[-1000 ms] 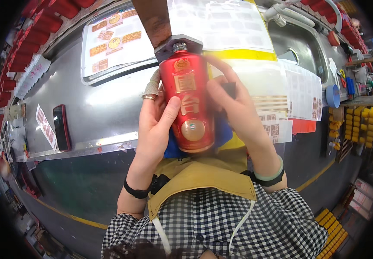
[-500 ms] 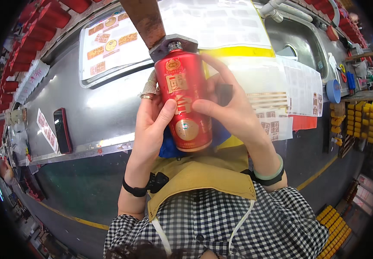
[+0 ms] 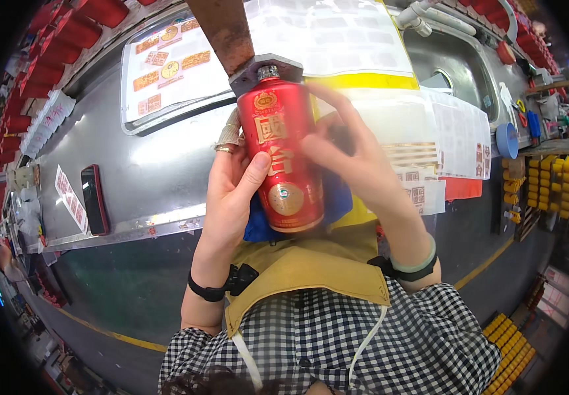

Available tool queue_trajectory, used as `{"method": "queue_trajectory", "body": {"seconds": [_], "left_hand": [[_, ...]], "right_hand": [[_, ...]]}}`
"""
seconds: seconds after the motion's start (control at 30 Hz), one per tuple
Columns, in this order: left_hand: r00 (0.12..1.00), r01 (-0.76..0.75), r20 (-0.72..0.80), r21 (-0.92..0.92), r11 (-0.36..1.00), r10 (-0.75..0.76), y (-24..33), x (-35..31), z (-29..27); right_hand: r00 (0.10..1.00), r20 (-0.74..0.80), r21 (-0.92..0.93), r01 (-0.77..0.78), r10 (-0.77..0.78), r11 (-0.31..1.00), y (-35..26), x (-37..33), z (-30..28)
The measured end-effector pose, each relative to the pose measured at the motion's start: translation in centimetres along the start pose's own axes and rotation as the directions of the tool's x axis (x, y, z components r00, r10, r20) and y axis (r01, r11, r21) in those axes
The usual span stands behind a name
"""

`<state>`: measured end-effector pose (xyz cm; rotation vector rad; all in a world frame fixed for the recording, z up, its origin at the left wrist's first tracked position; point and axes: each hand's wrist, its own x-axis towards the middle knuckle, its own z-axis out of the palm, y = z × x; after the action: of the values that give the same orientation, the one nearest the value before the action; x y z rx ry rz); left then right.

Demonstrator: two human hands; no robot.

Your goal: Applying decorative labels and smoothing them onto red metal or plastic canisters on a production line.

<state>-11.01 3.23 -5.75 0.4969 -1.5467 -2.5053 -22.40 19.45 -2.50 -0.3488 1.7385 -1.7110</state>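
Observation:
A red bottle (image 3: 288,181) with gold characters and a round gold emblem lies tilted toward me, its capless threaded neck against a grey metal bracket (image 3: 253,71). My left hand (image 3: 234,178) grips its left side, thumb on the front, with pale wrapping on a finger and a ring. My right hand (image 3: 347,148), blurred by motion, is bent beside the bottle's right side, thumb near its edge. A small dark piece shows between its thumb and fingers; I cannot make out what it is. Blue cloth (image 3: 337,197) lies under the bottle.
A white tray (image 3: 124,99) with gold and brown decal sheets stands at the left, a phone (image 3: 95,199) and decal strip (image 3: 71,197) nearer. Decal sheets (image 3: 459,131) lie right, before a sink (image 3: 459,59) and blue cup (image 3: 507,139). Red bottles (image 3: 61,49) line the far left.
My right thumb has come off the bottle's front and shifted up to its right edge. The right wrist has moved slightly right. My left hand keeps its hold, and the bottle has barely shifted.

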Motion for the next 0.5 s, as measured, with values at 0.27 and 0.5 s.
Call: {"method": "queue_trajectory", "body": {"seconds": [0.27, 0.5], "left_hand": [[1.000, -0.025, -0.012, -0.123, 0.992, 0.023, -0.1, 0.1, 0.0], [0.997, -0.037, -0.077, -0.084, 0.996, 0.030, 0.7, -0.4, 0.4]], "right_hand": [[0.881, 0.114, -0.404, 0.463, -0.458, 0.789, -1.3, -0.3, -2.2], [0.550, 0.333, -0.699, 0.689, -0.766, 0.191, -1.5, 0.4, -2.5]]}}
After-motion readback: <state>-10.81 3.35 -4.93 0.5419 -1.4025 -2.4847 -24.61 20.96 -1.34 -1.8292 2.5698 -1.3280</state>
